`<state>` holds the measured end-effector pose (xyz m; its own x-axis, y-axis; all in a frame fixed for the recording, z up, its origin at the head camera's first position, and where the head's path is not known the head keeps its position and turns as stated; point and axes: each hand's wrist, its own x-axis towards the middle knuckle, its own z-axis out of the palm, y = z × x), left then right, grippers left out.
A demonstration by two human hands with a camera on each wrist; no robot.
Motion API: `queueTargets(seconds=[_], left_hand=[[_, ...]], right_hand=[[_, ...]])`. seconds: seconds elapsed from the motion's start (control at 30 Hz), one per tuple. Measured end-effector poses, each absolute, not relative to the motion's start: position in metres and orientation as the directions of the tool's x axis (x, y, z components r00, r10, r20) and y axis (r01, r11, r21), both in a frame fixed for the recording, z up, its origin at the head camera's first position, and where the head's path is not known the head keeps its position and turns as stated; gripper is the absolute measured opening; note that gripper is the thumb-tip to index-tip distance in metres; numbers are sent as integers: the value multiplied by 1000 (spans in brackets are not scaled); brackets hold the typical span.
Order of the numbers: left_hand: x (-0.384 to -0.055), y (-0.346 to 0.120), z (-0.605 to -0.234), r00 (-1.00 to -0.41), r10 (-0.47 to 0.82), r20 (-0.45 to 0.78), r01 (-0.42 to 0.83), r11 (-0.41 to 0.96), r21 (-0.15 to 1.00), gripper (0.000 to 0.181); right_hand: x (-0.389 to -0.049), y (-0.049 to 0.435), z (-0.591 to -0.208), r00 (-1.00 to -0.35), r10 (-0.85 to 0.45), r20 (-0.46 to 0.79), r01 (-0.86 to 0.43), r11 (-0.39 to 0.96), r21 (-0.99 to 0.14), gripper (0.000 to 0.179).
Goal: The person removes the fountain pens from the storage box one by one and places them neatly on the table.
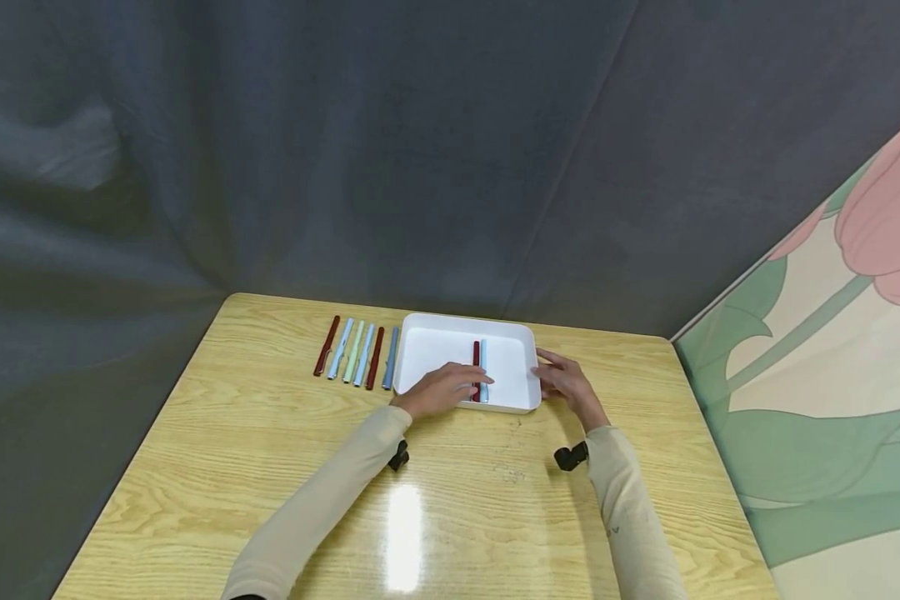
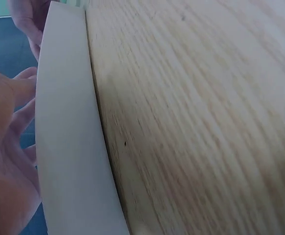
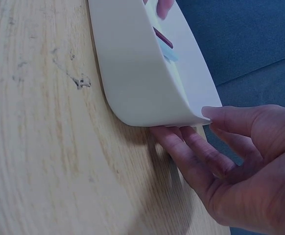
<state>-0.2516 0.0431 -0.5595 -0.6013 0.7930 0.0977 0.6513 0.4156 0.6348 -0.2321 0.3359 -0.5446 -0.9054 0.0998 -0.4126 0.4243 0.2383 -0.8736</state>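
Note:
A shallow white tray (image 1: 435, 343) lies on the table, with a dark red pen (image 1: 476, 353) and a light blue pen (image 1: 483, 352) side by side inside it. My left hand (image 1: 441, 390) reaches over the tray's front wall, its loosely bent fingers above the two pens' near ends; contact cannot be made out. In the left wrist view the tray wall hides some of its fingertips. My right hand (image 1: 567, 382) grips the tray's right end. The right wrist view shows its thumb over the rim and its fingers against the outside and underneath.
Left of the tray, several capped pens lie in a slanting row, among them a dark red pen (image 1: 327, 345), a pale green pen (image 1: 353, 352) and a blue pen (image 1: 391, 358). A dark curtain (image 1: 390, 167) hangs behind the wooden table (image 1: 480, 517). A flower-patterned wall (image 1: 810, 358) stands at right.

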Motion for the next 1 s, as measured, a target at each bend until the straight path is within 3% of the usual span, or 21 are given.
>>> queueTargets(seconds=[0.3,0.6,0.87,1.0], left_hand=[[-252,47,-558,-594,804,28,688,489,537,35],[-250,45,-557,-713,701,-8,538,554,635,31],[-248,43,-555,-780,620,91,506,538,675,21],[-247,42,-555,-816,570,93,460,544,701,27]], right_hand=[[-231,335,-546,-906,83,-415,423,224,-878,61],[-231,335,-541,-901,88,-426,435,217,-874,61],[-232,334,-542,-896,107,-431,444,230,-866,60],[-232,334,-543,-894,113,-433,447,234,-863,59]])
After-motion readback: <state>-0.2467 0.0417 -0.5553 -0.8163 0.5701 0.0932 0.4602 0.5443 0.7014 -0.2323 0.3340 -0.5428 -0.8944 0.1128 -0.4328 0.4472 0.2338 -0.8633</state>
